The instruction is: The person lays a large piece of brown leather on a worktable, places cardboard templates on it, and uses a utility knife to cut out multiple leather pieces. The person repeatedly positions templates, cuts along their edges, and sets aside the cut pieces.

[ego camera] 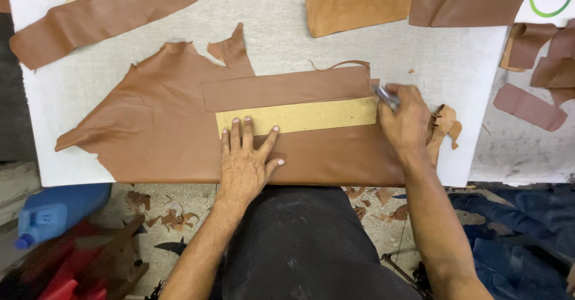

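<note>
— At the centre? A long yellow-tan template strip (299, 115), flat on the big brown leather hide (162, 126), running left to right across the hide's right half.

— And above the strip?

— A cut brown leather band (286, 88), parallel to the strip and touching its upper edge, also on the hide.

— Left hand?

— Left hand (244, 162) spread flat, palm down, fingertips on the strip's lower edge near its left end, palm on the hide just below. Holding nothing, only pressing.

— Right hand?

— Right hand (407, 120) at the strip's right end, closed around a small grey metal tool (387, 96), tip at the strip's upper right corner. Whether blade or pen, cannot tell.

— Beyond the strip's right end?

— Curled tan leather scraps (444, 126) just beside the right hand, at the edge of the white work board (66, 96) under the hide.

— Farther out?

— Well above the strip: an orange-tan leather piece (359, 6) touching a darker brown piece (467, 8). Far up-left of the strip, a long brown leather strip (102, 18). Down-left, below the board, a blue plastic jug (57, 213) on the floor among leather shavings (171, 216).
</note>
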